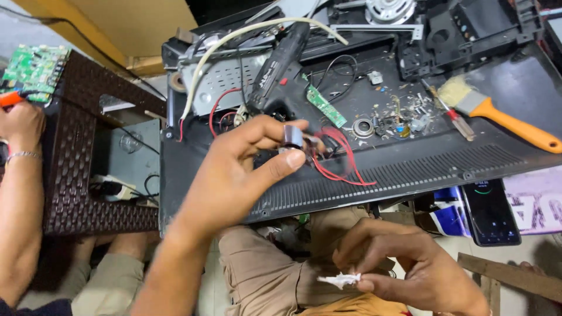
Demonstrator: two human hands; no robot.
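Observation:
My left hand (237, 169) is raised over the black plastic panel (410, 161) and pinches a small cylindrical part (293, 138) between thumb and fingers; red wires (342, 164) trail from it to the right. Lower down, over my lap, my right hand (410, 263) holds a small crumpled piece of white tissue (341, 280) at its fingertips. A black electric drill (281, 70) lies just behind the left hand.
On the panel lie a brush with an orange handle (497, 114), a screwdriver (451, 112), a green circuit strip (326, 107) and scattered small parts. A phone (490, 212) lies at the right. Another person's hand (20, 126) is at the left near a green circuit board (34, 71) on a brown woven stool (76, 175).

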